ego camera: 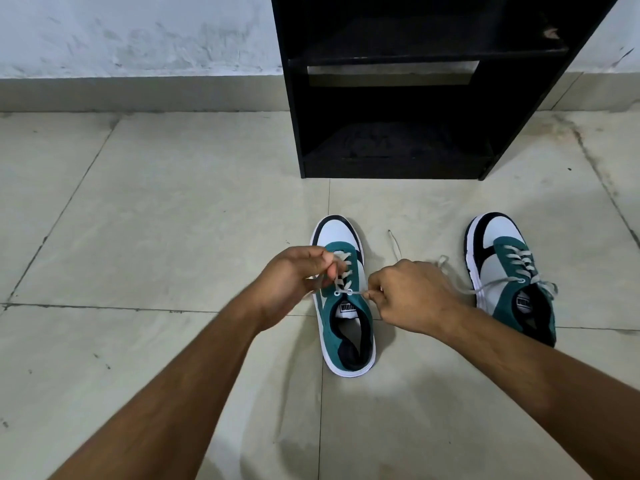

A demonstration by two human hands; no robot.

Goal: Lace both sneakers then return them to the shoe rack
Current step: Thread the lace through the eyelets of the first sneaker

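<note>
In the head view, two sneakers stand on the tiled floor (173, 209) in front of a black shoe rack (398, 98), which stands against the wall (138, 32) at the far edge of the floor. The left sneaker (346, 327) is green, white and black, with its toe toward the rack, and it stands near the middle of the floor, just below the rack's bottom shelf. The left hand (294, 282) is closed on the grey lace (341, 277) over the upper eyelets of this sneaker, with the fingertips pinched together. The right hand (412, 296) is closed too, and it pinches the other end of the same lace just beside the top eyelet on the right side. A thin loose lace end (394, 242) lies on the floor between the two shoes. The right sneaker (512, 271) stands well apart to the right, already laced, and its loose lace (464, 289) trails toward the right hand.
</note>
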